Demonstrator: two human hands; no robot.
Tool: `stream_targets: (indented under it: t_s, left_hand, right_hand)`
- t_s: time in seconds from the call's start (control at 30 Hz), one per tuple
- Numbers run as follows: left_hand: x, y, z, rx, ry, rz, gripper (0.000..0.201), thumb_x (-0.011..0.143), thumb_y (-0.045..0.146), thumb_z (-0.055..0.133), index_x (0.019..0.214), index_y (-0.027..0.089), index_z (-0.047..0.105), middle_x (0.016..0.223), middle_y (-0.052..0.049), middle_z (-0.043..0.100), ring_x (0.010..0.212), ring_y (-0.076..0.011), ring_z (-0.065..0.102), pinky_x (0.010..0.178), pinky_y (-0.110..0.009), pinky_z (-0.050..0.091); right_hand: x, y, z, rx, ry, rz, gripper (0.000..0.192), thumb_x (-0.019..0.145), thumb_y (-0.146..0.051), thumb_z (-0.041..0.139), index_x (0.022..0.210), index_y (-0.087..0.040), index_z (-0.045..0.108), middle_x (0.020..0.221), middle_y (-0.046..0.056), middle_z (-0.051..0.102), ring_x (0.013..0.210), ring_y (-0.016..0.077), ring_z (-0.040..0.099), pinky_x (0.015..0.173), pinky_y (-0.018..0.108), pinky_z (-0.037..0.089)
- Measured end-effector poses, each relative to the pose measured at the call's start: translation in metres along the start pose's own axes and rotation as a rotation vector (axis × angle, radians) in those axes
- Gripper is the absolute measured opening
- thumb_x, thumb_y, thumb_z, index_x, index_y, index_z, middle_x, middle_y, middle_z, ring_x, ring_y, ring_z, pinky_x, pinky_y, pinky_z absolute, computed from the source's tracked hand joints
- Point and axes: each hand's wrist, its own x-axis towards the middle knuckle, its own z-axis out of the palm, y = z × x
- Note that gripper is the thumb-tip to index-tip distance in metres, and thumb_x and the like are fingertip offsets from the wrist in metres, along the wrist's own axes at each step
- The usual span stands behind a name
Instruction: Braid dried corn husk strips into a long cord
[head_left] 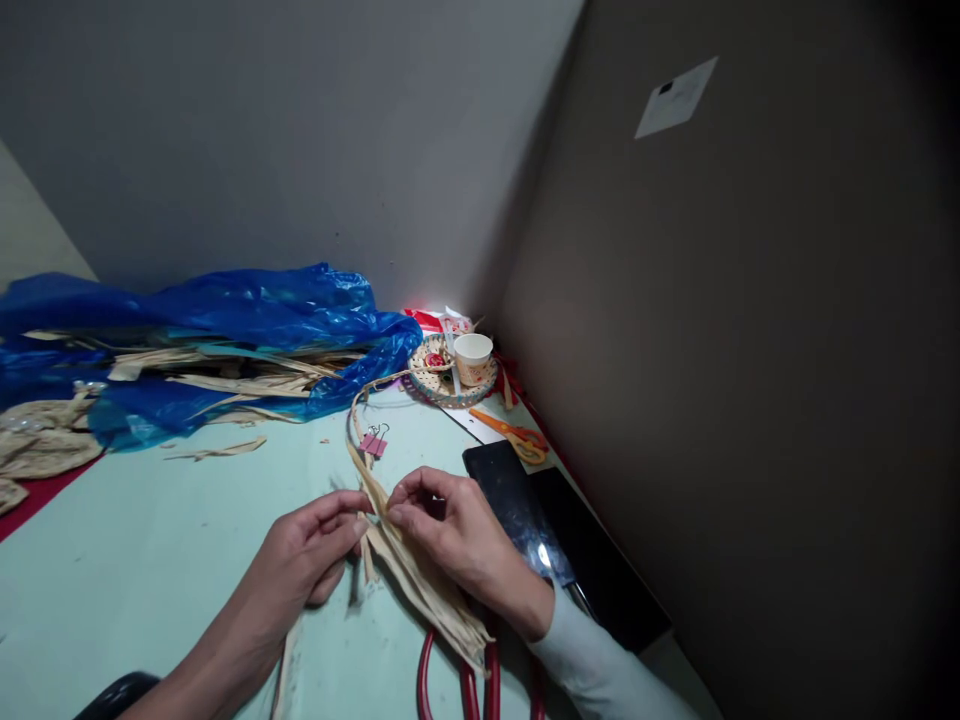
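My left hand [307, 555] and my right hand [457, 535] both pinch a bundle of pale dried leaf strips [420, 585] over the light green table [150, 540]. The fingertips meet at the bundle's upper part. From there a thin braided strip [358, 400] curves away toward the back, with a pink binder clip [373, 442] clamped on it. The loose ends of the strips fan out toward me, below my right wrist.
A blue plastic sheet [225, 320] with more dried strips lies at the back left. A woven round mat [442, 380] carries a paper cup [473, 358]. Orange scissors [517, 436] and a dark phone [517, 505] lie at the right. Red handles [480, 685] show near me.
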Motion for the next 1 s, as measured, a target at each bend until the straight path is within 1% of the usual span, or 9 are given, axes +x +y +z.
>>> stream_targets:
  t_s: [0.17,0.33,0.4,0.5,0.63,0.73,0.8,0.9,1.0]
  left_hand:
    - [-0.001,0.004,0.004,0.048,0.001,0.037,0.040,0.066,0.043,0.080,0.096,0.019,0.069,0.060,0.007,0.055,0.042,-0.0057,0.032,0.043,-0.020,0.019]
    - [-0.004,0.008,0.005,0.048,0.006,0.029,0.031,0.069,0.046,0.078,0.078,0.018,0.068,0.057,0.006,0.053,0.045,-0.0059,0.032,0.043,-0.018,0.019]
    - [-0.002,0.006,0.004,0.033,0.012,0.007,0.031,0.070,0.047,0.078,0.079,0.019,0.069,0.058,0.006,0.054,0.046,-0.0070,0.035,0.043,-0.018,0.021]
    - [0.001,0.003,0.001,0.033,0.011,0.004,0.033,0.069,0.046,0.079,0.083,0.018,0.071,0.061,0.004,0.058,0.052,-0.0105,0.045,0.046,-0.020,0.029]
    - [0.003,0.001,-0.001,0.073,0.019,0.026,0.034,0.066,0.050,0.080,0.076,0.018,0.072,0.064,0.002,0.064,0.063,-0.0164,0.057,0.058,-0.024,0.043]
    - [0.004,0.000,-0.001,0.073,-0.004,0.044,0.026,0.066,0.044,0.080,0.069,0.020,0.071,0.064,0.003,0.064,0.066,-0.0169,0.059,0.061,-0.023,0.044]
    - [0.005,0.000,-0.001,0.055,-0.019,0.049,0.023,0.065,0.041,0.081,0.070,0.021,0.071,0.064,0.004,0.063,0.069,-0.0169,0.060,0.063,-0.022,0.044]
    - [0.004,0.000,-0.002,0.036,-0.009,0.031,0.029,0.065,0.046,0.082,0.075,0.020,0.074,0.066,0.003,0.066,0.071,-0.0175,0.062,0.066,-0.023,0.046]
    - [0.003,0.000,-0.001,0.014,0.009,0.004,0.032,0.063,0.046,0.084,0.077,0.019,0.075,0.069,0.001,0.070,0.067,-0.0157,0.061,0.062,-0.022,0.046]
  right_hand:
    - [0.000,0.002,0.011,0.039,0.042,0.043,0.017,0.083,-0.024,0.065,0.098,-0.016,0.063,0.073,-0.003,0.059,0.065,0.0115,0.052,0.063,0.023,0.041]
    - [-0.002,-0.004,0.019,-0.078,0.069,0.038,0.009,0.085,-0.022,0.063,0.091,-0.016,0.066,0.072,-0.002,0.061,0.064,0.0116,0.053,0.062,0.023,0.040]
    - [-0.003,-0.006,0.021,-0.038,0.052,0.031,0.009,0.086,-0.024,0.063,0.088,-0.016,0.067,0.072,-0.001,0.062,0.065,0.0116,0.052,0.062,0.023,0.040]
    - [-0.004,-0.005,0.021,0.014,0.073,0.074,0.013,0.087,-0.027,0.062,0.085,-0.015,0.067,0.070,-0.001,0.061,0.065,0.0121,0.051,0.061,0.024,0.038]
    - [0.001,0.001,0.017,0.144,0.117,0.126,0.012,0.083,-0.026,0.063,0.082,-0.014,0.065,0.075,0.001,0.061,0.069,0.0133,0.050,0.066,0.025,0.038]
    - [0.004,0.002,0.015,0.283,0.082,0.156,0.014,0.078,-0.027,0.067,0.082,-0.014,0.064,0.075,0.000,0.058,0.072,0.0137,0.050,0.068,0.025,0.038]
    - [0.004,0.002,0.015,0.344,0.053,0.170,0.016,0.076,-0.027,0.068,0.083,-0.014,0.063,0.075,0.000,0.057,0.073,0.0139,0.049,0.069,0.025,0.037]
    - [0.004,0.003,0.015,0.375,0.034,0.178,0.016,0.075,-0.026,0.068,0.084,-0.014,0.063,0.074,-0.001,0.056,0.073,0.0138,0.048,0.069,0.025,0.035]
    - [0.003,0.007,0.016,0.384,0.034,0.183,0.015,0.076,-0.024,0.067,0.086,-0.015,0.062,0.072,-0.002,0.054,0.070,0.0131,0.046,0.068,0.025,0.034]
